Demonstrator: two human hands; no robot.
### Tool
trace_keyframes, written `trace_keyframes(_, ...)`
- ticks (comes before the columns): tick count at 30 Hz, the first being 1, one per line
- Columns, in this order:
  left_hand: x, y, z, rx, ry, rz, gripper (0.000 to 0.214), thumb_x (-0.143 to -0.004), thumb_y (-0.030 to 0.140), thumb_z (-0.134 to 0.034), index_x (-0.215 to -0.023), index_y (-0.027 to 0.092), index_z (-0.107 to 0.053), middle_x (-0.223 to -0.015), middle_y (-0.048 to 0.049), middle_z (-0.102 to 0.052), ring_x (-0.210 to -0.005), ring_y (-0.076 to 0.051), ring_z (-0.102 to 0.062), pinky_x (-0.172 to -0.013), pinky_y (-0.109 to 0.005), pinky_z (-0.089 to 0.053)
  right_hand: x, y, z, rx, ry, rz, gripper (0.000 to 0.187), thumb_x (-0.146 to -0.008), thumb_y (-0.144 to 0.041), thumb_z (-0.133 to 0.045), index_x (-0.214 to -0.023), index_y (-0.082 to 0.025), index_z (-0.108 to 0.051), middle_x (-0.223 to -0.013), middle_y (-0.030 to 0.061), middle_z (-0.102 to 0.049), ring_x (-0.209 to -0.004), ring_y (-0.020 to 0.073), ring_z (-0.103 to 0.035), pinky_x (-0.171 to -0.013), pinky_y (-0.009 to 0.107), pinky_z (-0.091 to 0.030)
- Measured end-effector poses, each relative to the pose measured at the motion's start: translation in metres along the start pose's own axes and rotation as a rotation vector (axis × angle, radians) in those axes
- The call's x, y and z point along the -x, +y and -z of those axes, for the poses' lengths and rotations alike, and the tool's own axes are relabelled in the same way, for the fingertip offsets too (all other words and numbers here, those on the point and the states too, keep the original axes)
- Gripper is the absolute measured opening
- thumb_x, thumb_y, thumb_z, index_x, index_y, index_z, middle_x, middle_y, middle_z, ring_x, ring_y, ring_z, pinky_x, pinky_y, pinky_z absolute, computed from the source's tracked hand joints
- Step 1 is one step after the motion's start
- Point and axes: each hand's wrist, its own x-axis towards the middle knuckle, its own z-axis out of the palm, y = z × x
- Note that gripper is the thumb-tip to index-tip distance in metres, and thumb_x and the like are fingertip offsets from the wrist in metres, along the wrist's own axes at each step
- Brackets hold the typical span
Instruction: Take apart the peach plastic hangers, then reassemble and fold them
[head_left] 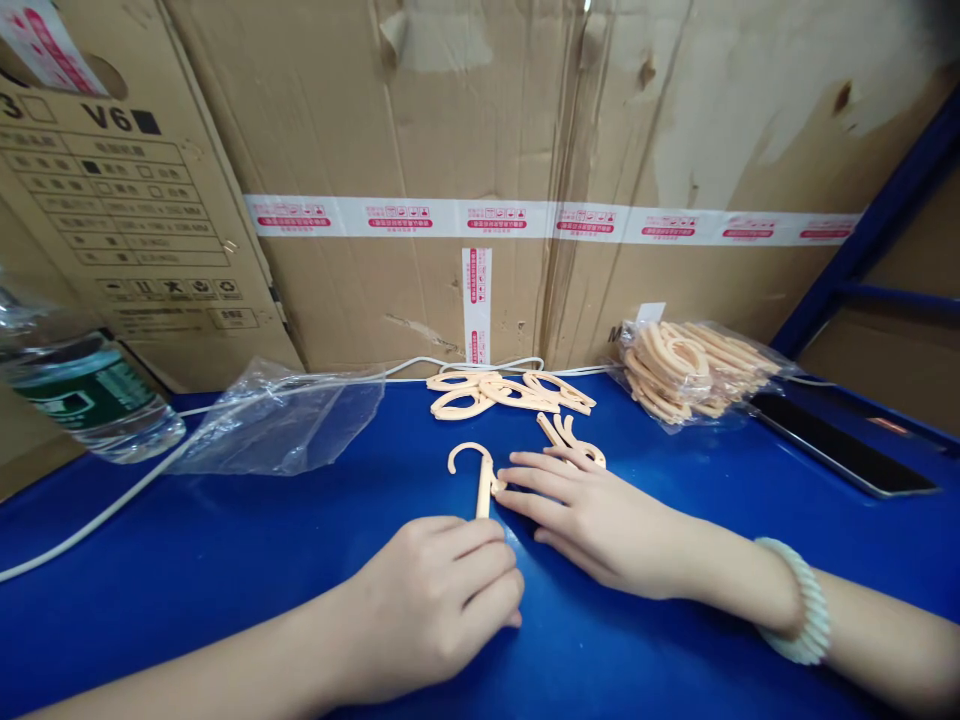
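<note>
A beige plastic folding hanger [484, 484], its curved hook pointing away from me, stands out from the fist of my left hand [457, 590]. The fingers of that hand are wrapped round its lower part, which they hide. To the right, my right hand [600, 515] is open, palm down, with its fingers stretched toward the held hanger; the fingertips are at its side, and I cannot tell if they press on it. Just beyond my right hand lies another beige folding hanger [568, 436], partly covered by the fingers. Farther back, several beige folding hangers [517, 392] lie in a loose heap.
A clear bag of beige hangers [690, 365] and a black phone [844, 445] lie at the right on the blue table [247, 560]. At the left are an empty-looking plastic bag [277, 420], a water bottle [97, 390] and a white cable [97, 520]. Cardboard boxes [420, 130] wall the back.
</note>
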Motion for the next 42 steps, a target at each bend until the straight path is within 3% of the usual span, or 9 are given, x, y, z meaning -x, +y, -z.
trace_keyframes(5, 0.001, 0.002, 0.001, -0.050, 0.065, -0.073, 0.024, -0.099, 0.016, -0.047, -0.082, 0.015, -0.064, -0.071, -0.0033, -0.067, -0.069, -0.016, -0.063, -0.065, -0.027, -0.051, -0.002, -0.003, -0.002, 0.028, -0.024, -0.056, 0.041, -0.100, -0.022, -0.040, -0.136, -0.010, -0.053, -0.133, 0.0165, -0.057, -0.126, 0.0296, -0.047, -0.109, 0.050, -0.034)
trace_keyframes(12, 0.008, -0.023, -0.005, -0.061, -0.058, 0.186, 0.018, -0.099, 0.015, -0.046, -0.090, 0.014, -0.062, -0.085, -0.0053, -0.068, -0.081, -0.022, -0.064, -0.063, -0.031, -0.053, 0.005, 0.007, 0.002, -0.035, -0.002, -0.074, 0.036, -0.099, -0.023, -0.045, -0.133, -0.018, -0.053, -0.127, 0.0120, -0.061, -0.123, 0.0255, -0.050, -0.112, 0.051, -0.028)
trace_keyframes(16, 0.011, -0.030, -0.008, 0.011, -0.037, 0.264, 0.014, -0.098, 0.016, -0.047, -0.094, 0.015, -0.061, -0.089, -0.0049, -0.068, -0.084, -0.022, -0.063, -0.069, -0.034, -0.055, 0.009, 0.013, 0.004, -0.139, 0.016, -0.008, 0.031, -0.100, -0.022, -0.044, -0.129, -0.023, -0.055, -0.128, 0.0059, -0.062, -0.128, 0.0213, -0.045, -0.114, 0.044, -0.026)
trace_keyframes(18, 0.012, -0.030, -0.010, 0.019, -0.013, 0.264, 0.012, -0.098, 0.016, -0.049, -0.097, 0.015, -0.061, -0.091, -0.0049, -0.069, -0.085, -0.022, -0.063, -0.070, -0.034, -0.056, 0.012, 0.015, 0.007, -0.150, 0.044, 0.001, 0.030, -0.099, -0.021, -0.046, -0.127, -0.023, -0.056, -0.127, 0.0058, -0.062, -0.126, 0.0216, -0.045, -0.111, 0.043, -0.029)
trace_keyframes(21, 0.012, -0.030, -0.013, 0.017, 0.010, 0.262, 0.010, -0.097, 0.016, -0.051, -0.098, 0.016, -0.061, -0.095, -0.0053, -0.069, -0.087, -0.022, -0.064, -0.071, -0.034, -0.056, 0.016, 0.018, 0.012, -0.101, 0.088, -0.071, 0.026, -0.097, -0.024, -0.052, -0.121, -0.020, -0.060, -0.112, 0.0090, -0.063, -0.108, 0.0232, -0.052, -0.097, 0.042, -0.040)
trace_keyframes(24, 0.012, -0.029, -0.014, 0.005, 0.024, 0.260, 0.010, -0.097, 0.016, -0.051, -0.098, 0.016, -0.061, -0.096, -0.0056, -0.070, -0.087, -0.022, -0.065, -0.070, -0.034, -0.056, 0.019, 0.020, 0.014, -0.031, 0.068, -0.123, 0.021, -0.095, -0.027, -0.056, -0.110, -0.019, -0.066, -0.098, 0.0089, -0.063, -0.095, 0.0240, -0.053, -0.085, 0.040, -0.044)
trace_keyframes(30, 0.012, -0.027, -0.012, -0.024, 0.044, 0.231, 0.012, -0.097, 0.016, -0.050, -0.095, 0.016, -0.062, -0.095, -0.0053, -0.071, -0.086, -0.022, -0.066, -0.067, -0.033, -0.056, 0.017, 0.027, 0.003, -0.011, 0.079, -0.126, 0.019, -0.098, -0.024, -0.050, -0.099, -0.018, -0.068, -0.100, 0.0088, -0.059, -0.092, 0.0220, -0.052, -0.084, 0.038, -0.044)
trace_keyframes(36, 0.012, -0.027, -0.013, -0.033, 0.049, 0.230, 0.015, -0.098, 0.017, -0.048, -0.095, 0.016, -0.063, -0.095, -0.0052, -0.071, -0.085, -0.020, -0.066, -0.068, -0.031, -0.055, 0.019, 0.032, -0.002, -0.184, 0.124, -0.120, 0.019, -0.099, -0.021, -0.049, -0.097, -0.016, -0.067, -0.101, 0.0091, -0.057, -0.091, 0.0191, -0.054, -0.084, 0.033, -0.048)
trace_keyframes(42, 0.010, -0.027, -0.011, -0.035, 0.046, 0.222, 0.018, -0.098, 0.015, -0.047, -0.094, 0.015, -0.064, -0.095, -0.0050, -0.071, -0.084, -0.020, -0.066, -0.067, -0.031, -0.056, 0.019, 0.027, -0.001, -0.216, 0.125, -0.077, 0.023, -0.100, -0.021, -0.045, -0.100, -0.017, -0.068, -0.104, 0.0095, -0.059, -0.093, 0.0187, -0.056, -0.085, 0.033, -0.050)
